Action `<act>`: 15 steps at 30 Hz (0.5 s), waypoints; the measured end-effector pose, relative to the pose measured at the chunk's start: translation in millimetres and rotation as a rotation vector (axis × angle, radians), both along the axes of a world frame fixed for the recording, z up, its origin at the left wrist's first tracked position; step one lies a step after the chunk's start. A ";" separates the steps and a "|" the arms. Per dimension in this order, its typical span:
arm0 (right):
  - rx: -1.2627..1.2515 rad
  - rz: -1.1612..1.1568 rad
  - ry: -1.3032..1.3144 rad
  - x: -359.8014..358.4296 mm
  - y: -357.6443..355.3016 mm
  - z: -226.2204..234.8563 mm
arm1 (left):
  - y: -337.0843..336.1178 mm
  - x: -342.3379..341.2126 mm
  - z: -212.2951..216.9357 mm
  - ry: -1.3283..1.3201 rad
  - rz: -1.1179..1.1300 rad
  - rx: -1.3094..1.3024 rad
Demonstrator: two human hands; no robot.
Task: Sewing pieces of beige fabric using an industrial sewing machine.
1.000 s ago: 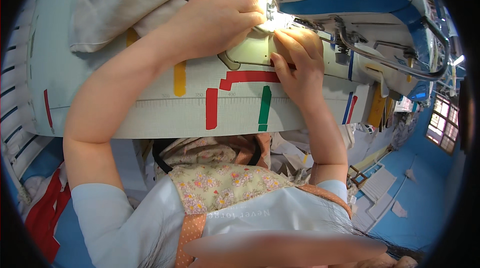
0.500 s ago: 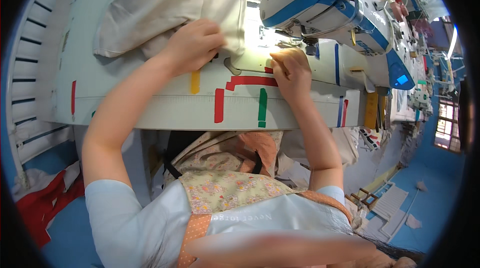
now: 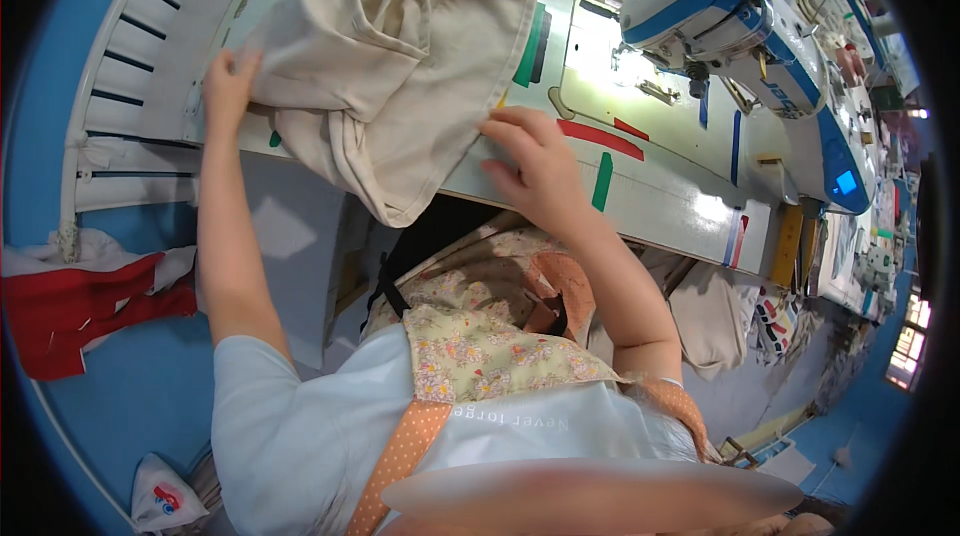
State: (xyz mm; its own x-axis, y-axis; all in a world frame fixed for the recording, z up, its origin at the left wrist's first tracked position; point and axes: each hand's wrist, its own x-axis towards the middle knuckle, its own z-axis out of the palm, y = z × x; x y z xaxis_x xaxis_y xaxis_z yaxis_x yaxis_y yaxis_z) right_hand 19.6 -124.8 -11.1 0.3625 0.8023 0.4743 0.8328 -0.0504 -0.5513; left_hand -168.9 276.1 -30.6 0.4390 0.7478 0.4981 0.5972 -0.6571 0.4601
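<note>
A beige cloth piece [image 3: 400,86] with stitched seams and a pocket-like panel lies rumpled on the sewing table, one corner hanging over the front edge. My left hand [image 3: 230,91] grips its left edge, fingers closed on the cloth. Beside the cloth's right edge is my right hand [image 3: 540,171], its fingers apart and holding nothing; whether the fingertips touch the fabric I cannot tell. To the right stands a white and blue sewing machine [image 3: 700,6], with its lit needle area over a metal plate [image 3: 590,86] bare of cloth.
Coloured tape strips, among them a red one [image 3: 600,139], mark the pale tabletop [image 3: 660,201]. A white slatted rail [image 3: 120,86] runs along the left, with red and white cloth [image 3: 110,306] by it. More beige cloth [image 3: 710,321] hangs below the table at right.
The beige cloth has come toward me, with a corner now over the front edge. My left hand has moved left to its far side. My right hand has left the machine's plate and opened.
</note>
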 end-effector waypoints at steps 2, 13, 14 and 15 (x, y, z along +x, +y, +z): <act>-0.072 0.022 -0.103 -7.3 7.5 -5.2 | 14.7 -0.9 -13.5 0.363 0.054 0.159; 0.269 -0.081 0.600 -21.3 24.4 27.4 | -128.2 23.2 108.3 -0.431 -0.625 -0.078; 0.383 0.047 0.687 -22.8 31.4 36.1 | -159.8 35.7 114.5 -0.485 -0.885 -0.238; 0.426 0.045 0.682 -24.3 38.0 44.8 | -183.6 46.9 126.5 -0.352 -1.126 0.002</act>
